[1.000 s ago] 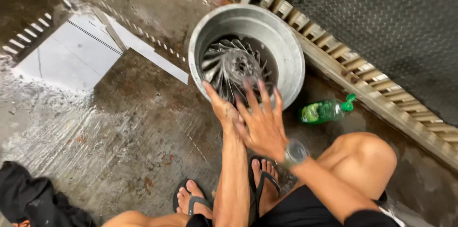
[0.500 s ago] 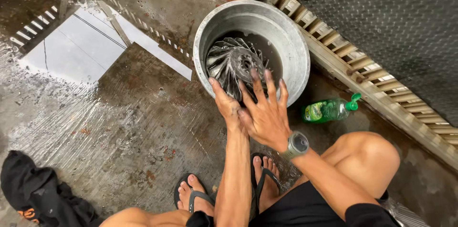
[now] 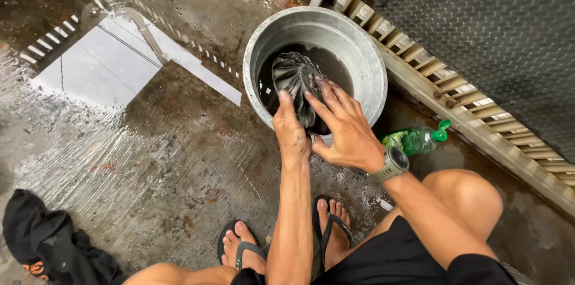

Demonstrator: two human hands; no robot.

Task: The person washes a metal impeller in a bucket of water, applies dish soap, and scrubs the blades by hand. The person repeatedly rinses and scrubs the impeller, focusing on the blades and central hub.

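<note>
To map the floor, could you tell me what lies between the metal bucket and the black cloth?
Only bare wet concrete floor, in the head view.

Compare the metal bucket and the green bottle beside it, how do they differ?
The metal bucket stands upright and open-topped; the green bottle lies on its side, capped. The bucket is wide, grey and opaque; the bottle is slim, see-through green plastic. The bucket holds dark water and a finned metal part that both hands, left hand and right hand, grip; nothing touches the bottle. Both sit on the wet concrete floor.
</note>
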